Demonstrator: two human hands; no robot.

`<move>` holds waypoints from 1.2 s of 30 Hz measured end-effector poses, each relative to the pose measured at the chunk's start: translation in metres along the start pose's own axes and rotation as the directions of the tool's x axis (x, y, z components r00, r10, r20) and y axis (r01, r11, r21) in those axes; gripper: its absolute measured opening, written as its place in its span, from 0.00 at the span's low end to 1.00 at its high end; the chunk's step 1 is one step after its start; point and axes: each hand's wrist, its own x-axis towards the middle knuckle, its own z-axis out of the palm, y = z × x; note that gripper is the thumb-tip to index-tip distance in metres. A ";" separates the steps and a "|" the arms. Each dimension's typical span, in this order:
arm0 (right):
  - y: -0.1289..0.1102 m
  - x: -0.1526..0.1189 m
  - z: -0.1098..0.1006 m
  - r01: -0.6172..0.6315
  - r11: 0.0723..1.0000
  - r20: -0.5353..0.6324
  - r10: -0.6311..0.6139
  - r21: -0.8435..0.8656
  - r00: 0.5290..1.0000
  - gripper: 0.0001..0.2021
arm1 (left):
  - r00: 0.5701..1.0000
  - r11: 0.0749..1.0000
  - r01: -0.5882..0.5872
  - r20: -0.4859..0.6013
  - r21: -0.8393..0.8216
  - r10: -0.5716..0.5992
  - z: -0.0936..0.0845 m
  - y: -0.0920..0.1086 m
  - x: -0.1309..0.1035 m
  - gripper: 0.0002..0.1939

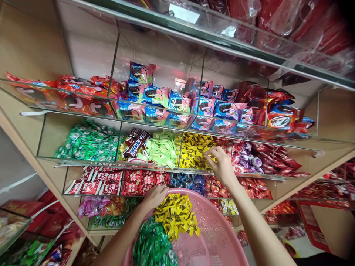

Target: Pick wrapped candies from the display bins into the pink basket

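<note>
Our left hand (155, 195) gripped the far basket rim (201, 194). Our right hand (221, 163) had bent fingers by shiny yellow sweets (194, 149) with dark marks; we couldn't tell its grip.

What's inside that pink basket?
A pile of yellow-wrapped candies beside a heap of green-wrapped candies is visible in the pink basket. What lies beneath the piles is covered; the picture's bottom edge cuts off the rest.
</note>
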 end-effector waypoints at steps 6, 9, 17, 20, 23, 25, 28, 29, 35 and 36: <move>-0.035 -0.056 0.005 -0.088 0.955 0.183 0.036 0.284 0.983 0.08 | 1.000 1.000 -0.006 -0.010 0.005 0.006 0.002 -0.002 0.001 0.17; -0.026 -0.085 0.027 -0.158 0.963 0.390 0.062 0.220 0.919 0.07 | 1.000 1.000 0.009 0.001 -0.009 -0.009 0.003 -0.002 0.001 0.18; 0.002 -0.123 0.058 -0.242 0.968 0.556 0.234 -0.060 0.798 0.08 | 1.000 1.000 0.029 0.005 -0.007 -0.029 0.005 -0.005 0.003 0.19; 0.003 -0.131 0.067 -0.248 0.958 0.576 0.286 -0.146 0.766 0.08 | 1.000 1.000 0.020 -0.011 -0.009 -0.020 0.007 -0.008 0.003 0.18; 0.008 -0.139 0.077 -0.234 0.944 0.573 0.326 -0.231 0.752 0.08 | 1.000 1.000 0.020 -0.016 -0.005 -0.020 0.008 -0.009 0.003 0.18; 0.011 -0.144 0.082 -0.226 0.941 0.569 0.333 -0.252 0.752 0.08 | 1.000 1.000 0.016 -0.020 -0.001 -0.016 0.008 -0.008 0.002 0.18; 0.014 -0.147 0.087 -0.239 0.939 0.558 0.340 -0.247 0.757 0.07 | 1.000 1.000 0.014 -0.025 0.005 -0.014 0.007 -0.007 0.001 0.18; 0.014 -0.147 0.087 -0.250 0.939 0.554 0.341 -0.236 0.760 0.07 | 1.000 1.000 0.013 -0.026 0.007 -0.013 0.007 -0.006 0.000 0.18; 0.010 -0.145 0.088 -0.303 0.945 0.560 0.317 -0.122 0.765 0.08 | 0.999 1.000 0.004 -0.042 0.018 -0.003 0.007 -0.006 -0.001 0.19; 0.010 -0.145 0.089 -0.312 0.943 0.564 0.319 -0.111 0.762 0.09 | 0.999 1.000 0.008 -0.042 0.023 -0.007 0.007 -0.006 -0.001 0.19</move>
